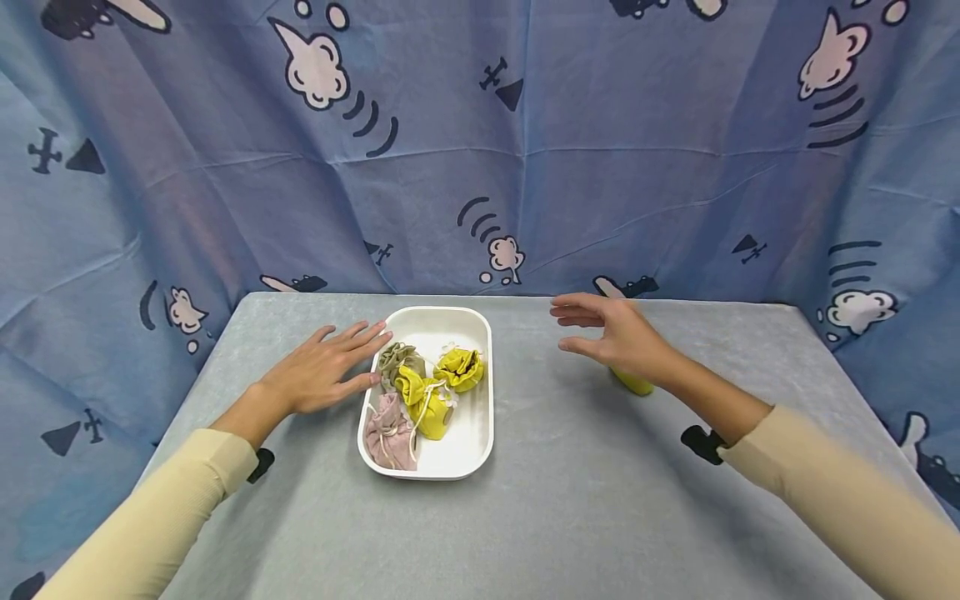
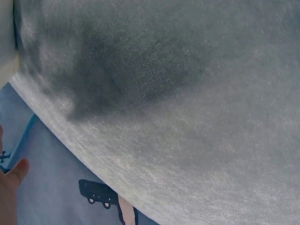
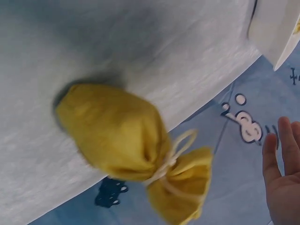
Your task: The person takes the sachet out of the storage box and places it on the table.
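Observation:
A white tray on the grey table holds several drawstring pouches: an olive one, two yellow ones and a pink one. My left hand lies flat with straight fingers beside the tray's left rim, its fingertips at the rim near the olive pouch. My right hand hovers open to the right of the tray, holding nothing. Just beneath its wrist another yellow pouch lies on the table, mostly hidden there. In the right wrist view this pouch lies alone, tied with a cord, apart from the fingers.
The grey table is backed and flanked by a blue patterned curtain. The right wrist view catches a corner of the tray. In the left wrist view only the table surface and my thumb appear.

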`<state>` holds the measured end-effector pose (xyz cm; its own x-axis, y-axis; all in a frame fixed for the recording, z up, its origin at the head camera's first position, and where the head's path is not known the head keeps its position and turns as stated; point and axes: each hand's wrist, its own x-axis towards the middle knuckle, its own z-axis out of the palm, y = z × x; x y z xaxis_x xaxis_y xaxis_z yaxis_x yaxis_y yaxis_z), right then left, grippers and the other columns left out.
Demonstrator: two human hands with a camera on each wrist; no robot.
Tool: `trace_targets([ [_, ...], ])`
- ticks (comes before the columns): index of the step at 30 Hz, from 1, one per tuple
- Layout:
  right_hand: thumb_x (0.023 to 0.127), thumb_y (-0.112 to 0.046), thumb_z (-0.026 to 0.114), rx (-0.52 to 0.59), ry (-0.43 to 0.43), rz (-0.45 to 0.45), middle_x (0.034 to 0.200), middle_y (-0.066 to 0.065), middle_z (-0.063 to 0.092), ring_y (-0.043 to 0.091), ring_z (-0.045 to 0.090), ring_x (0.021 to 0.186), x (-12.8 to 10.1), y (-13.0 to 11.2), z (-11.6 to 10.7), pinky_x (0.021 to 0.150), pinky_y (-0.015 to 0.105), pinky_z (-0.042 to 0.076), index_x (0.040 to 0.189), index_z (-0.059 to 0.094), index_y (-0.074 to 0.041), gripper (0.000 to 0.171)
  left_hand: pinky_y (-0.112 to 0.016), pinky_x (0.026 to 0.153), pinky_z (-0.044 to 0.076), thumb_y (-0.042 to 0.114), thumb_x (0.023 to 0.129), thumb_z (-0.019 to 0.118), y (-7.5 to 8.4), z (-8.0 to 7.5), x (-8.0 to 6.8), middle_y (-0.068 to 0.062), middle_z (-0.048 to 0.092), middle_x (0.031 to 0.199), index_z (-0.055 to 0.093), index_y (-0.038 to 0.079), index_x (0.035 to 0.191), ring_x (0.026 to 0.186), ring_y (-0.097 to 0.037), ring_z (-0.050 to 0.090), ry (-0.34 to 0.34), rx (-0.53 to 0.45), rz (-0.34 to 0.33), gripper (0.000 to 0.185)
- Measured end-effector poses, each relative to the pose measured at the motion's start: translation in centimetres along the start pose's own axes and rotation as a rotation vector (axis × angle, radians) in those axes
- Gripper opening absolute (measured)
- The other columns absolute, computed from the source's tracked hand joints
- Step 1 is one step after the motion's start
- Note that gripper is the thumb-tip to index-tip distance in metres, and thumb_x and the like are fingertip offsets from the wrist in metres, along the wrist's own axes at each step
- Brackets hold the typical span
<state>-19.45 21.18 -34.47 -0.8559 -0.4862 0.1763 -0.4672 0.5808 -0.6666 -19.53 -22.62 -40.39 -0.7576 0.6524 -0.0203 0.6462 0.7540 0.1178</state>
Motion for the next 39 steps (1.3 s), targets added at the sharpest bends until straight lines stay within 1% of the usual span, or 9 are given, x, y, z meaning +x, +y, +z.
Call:
trace_targets([
  [6, 0.083, -0.006, 0.081, 0.061, -0.038, -0.019, 0.132, 0.014, 0.063, 0.03, 0.063, 0.119, 0.7, -1.1, 1.5, 0.098, 0.047, 0.051, 0.137, 0.057, -0.003, 0.06, -0.064, 0.114, 0.02, 0.055, 0.103, 0.041, -0.1, 0.1, 0.0, -0.002, 0.02, 0.165, 0.028, 0.021, 0.159, 0.15, -0.031, 0.022, 0.006, -0.004, 0.001, 0.067],
  [12, 0.081, -0.003, 0.082, 0.094, -0.065, -0.044, 0.133, 0.014, 0.063, 0.028, 0.063, 0.118, 1.1, -1.7, 3.2, 0.098, 0.042, 0.051, 0.136, 0.058, -0.001, 0.06, -0.064, 0.114, 0.021, 0.055, 0.103, 0.041, -0.1, 0.1, 0.0, -0.002, 0.02, 0.165, 0.029, 0.02, 0.159, 0.149, -0.032, 0.023, 0.01, -0.002, 0.002, 0.067],
  [16, 0.081, -0.003, 0.082, 0.13, -0.069, -0.076, 0.133, 0.016, 0.062, 0.029, 0.064, 0.117, 1.3, -2.1, 4.3, 0.098, 0.039, 0.051, 0.135, 0.058, 0.002, 0.06, -0.064, 0.114, 0.02, 0.055, 0.103, 0.041, 0.0, 0.1, 0.0, -0.002, 0.019, 0.165, 0.027, 0.021, 0.159, 0.149, -0.032, 0.023, 0.001, -0.004, -0.002, 0.067],
  [22, 0.081, -0.001, 0.082, 0.201, -0.093, -0.119, 0.135, 0.022, 0.059, 0.033, 0.063, 0.119, 1.8, -2.7, 6.1, 0.099, 0.039, 0.05, 0.134, 0.057, 0.005, 0.059, -0.063, 0.114, 0.019, 0.055, 0.103, 0.041, 0.0, 0.0, -0.1, -0.001, 0.018, 0.166, 0.026, 0.022, 0.16, 0.15, -0.031, 0.022, -0.004, -0.007, -0.004, 0.067],
  [26, 0.08, 0.001, 0.081, 0.223, -0.104, -0.139, 0.135, 0.023, 0.058, 0.032, 0.063, 0.118, 2.3, -3.0, 7.3, 0.1, 0.037, 0.049, 0.135, 0.056, 0.007, 0.06, -0.063, 0.115, 0.019, 0.055, 0.103, 0.04, 0.0, 0.0, -0.1, 0.0, 0.017, 0.166, 0.024, 0.023, 0.16, 0.15, -0.03, 0.021, -0.007, -0.01, -0.007, 0.067],
  [29, 0.08, 0.0, 0.082, 0.23, -0.116, -0.142, 0.136, 0.021, 0.058, 0.03, 0.063, 0.119, 2.6, -3.6, 8.2, 0.1, 0.033, 0.049, 0.135, 0.055, 0.007, 0.062, -0.063, 0.115, 0.019, 0.055, 0.103, 0.04, -0.1, 0.1, -0.1, 0.0, 0.017, 0.166, 0.024, 0.023, 0.16, 0.15, -0.03, 0.021, -0.008, -0.012, -0.008, 0.067],
  [33, 0.08, -0.001, 0.082, 0.223, -0.134, -0.138, 0.137, 0.019, 0.059, 0.031, 0.06, 0.123, 3.0, -4.3, 9.0, 0.102, 0.031, 0.047, 0.136, 0.055, 0.006, 0.063, -0.064, 0.114, 0.019, 0.055, 0.104, 0.039, -0.1, 0.2, -0.1, -0.001, 0.017, 0.166, 0.024, 0.022, 0.16, 0.15, -0.032, 0.022, -0.006, -0.015, -0.008, 0.067],
  [37, 0.08, -0.001, 0.083, 0.203, -0.134, -0.13, 0.137, 0.017, 0.059, 0.031, 0.059, 0.124, 3.3, -4.6, 9.4, 0.103, 0.031, 0.046, 0.136, 0.056, 0.005, 0.063, -0.064, 0.114, 0.02, 0.054, 0.104, 0.041, -0.1, 0.3, 0.0, -0.002, 0.018, 0.166, 0.025, 0.021, 0.16, 0.149, -0.032, 0.022, -0.002, -0.017, -0.004, 0.067],
  [39, 0.079, -0.003, 0.083, 0.181, -0.13, -0.133, 0.136, 0.016, 0.06, 0.031, 0.06, 0.122, 3.3, -4.6, 9.7, 0.102, 0.031, 0.047, 0.136, 0.057, 0.003, 0.063, -0.064, 0.114, 0.02, 0.054, 0.104, 0.041, -0.1, 0.2, 0.0, -0.002, 0.018, 0.165, 0.026, 0.02, 0.16, 0.15, -0.032, 0.022, -0.001, -0.021, -0.001, 0.067],
])
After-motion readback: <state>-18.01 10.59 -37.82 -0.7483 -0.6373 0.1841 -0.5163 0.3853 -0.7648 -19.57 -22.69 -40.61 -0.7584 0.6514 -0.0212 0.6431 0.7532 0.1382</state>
